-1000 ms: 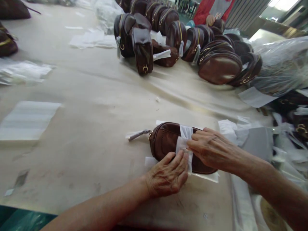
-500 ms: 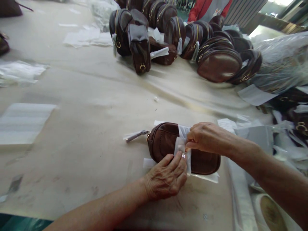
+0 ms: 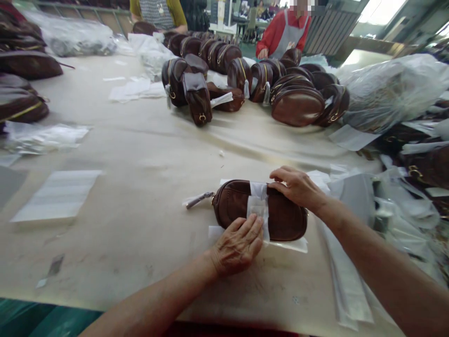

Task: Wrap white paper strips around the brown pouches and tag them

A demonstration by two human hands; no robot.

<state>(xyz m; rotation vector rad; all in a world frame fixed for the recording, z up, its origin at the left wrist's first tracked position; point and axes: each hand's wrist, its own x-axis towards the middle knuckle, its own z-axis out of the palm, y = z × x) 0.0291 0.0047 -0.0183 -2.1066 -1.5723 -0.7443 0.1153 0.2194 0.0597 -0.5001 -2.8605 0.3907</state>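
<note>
A dark brown leather bag (image 3: 286, 217) lies on the table in front of me, with a white paper band (image 3: 258, 189) wrapped round its middle. My left hand (image 3: 240, 243) rests with fingers stretched flat on the lower part of the band and the bag's near side. At the bag's far right edge, my right hand (image 3: 294, 187) has its fingers apart and holds nothing I can see. A wrapped tassel (image 3: 199, 200) sticks out from the bag's left end. White sheets show from under the bag.
Several brown bags (image 3: 298, 106) stand at the back of the table, and more are stacked at the far left. A white foam sheet (image 3: 58, 194) lies left. Plastic wrapping (image 3: 396, 89) and paper strips crowd the right. Two people stand beyond the table, one in a red sleeve (image 3: 275, 35).
My right hand has left the band, moving to the bag's far edge with its fingers opening. My left hand stays on the band, its fingers flat. The camera view has tilted up.
</note>
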